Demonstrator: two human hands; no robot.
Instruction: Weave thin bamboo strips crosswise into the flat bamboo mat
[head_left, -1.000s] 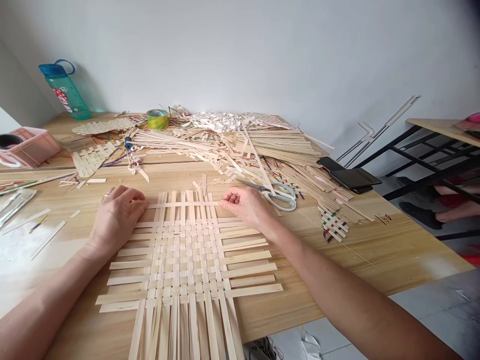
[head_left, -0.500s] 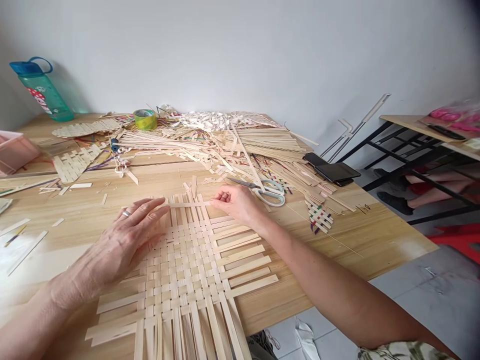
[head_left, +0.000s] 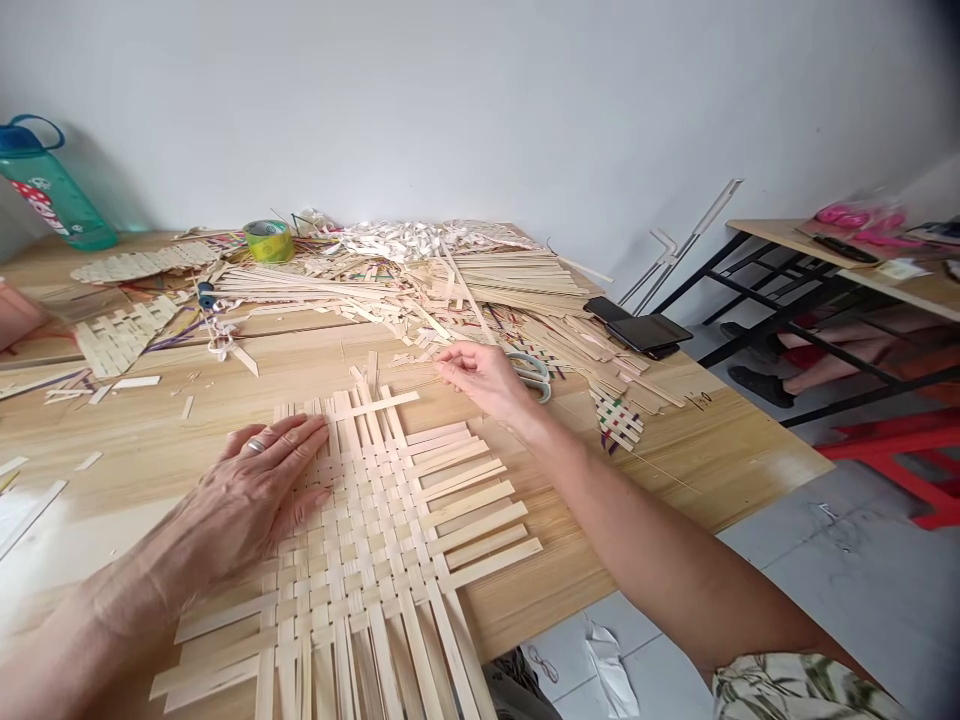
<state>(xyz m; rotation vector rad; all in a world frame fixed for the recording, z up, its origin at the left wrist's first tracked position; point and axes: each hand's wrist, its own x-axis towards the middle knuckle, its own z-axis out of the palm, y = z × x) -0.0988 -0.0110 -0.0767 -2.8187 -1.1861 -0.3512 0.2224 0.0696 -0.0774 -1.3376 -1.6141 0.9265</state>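
A woven mat of pale wooden strips (head_left: 367,530) lies on the table, its loose strip ends fanning out at the sides and near edge. My left hand (head_left: 274,465), with a ring on one finger, rests flat on the mat's upper left part, fingers stretched out. Close to those fingertips, a single loose strip (head_left: 382,405) lies slantwise across the upright strips at the far edge. My right hand (head_left: 487,385) is raised beyond the mat's upper right corner, thumb and fingers drawn together. Nothing shows between them. Partly behind it are light-handled scissors (head_left: 538,375).
Strip bundles (head_left: 517,280), scraps and white shavings (head_left: 382,240) cover the table's back. A tape roll (head_left: 268,242), blue-green bottle (head_left: 56,195), small woven pieces (head_left: 127,335) and black tablet (head_left: 649,333) lie around. At right are a red stool (head_left: 892,440) and another person's legs (head_left: 840,368).
My right hand has let go of the loose strip and moved away from it. My left hand has settled flatter on the mat. The view has shifted slightly to the right.
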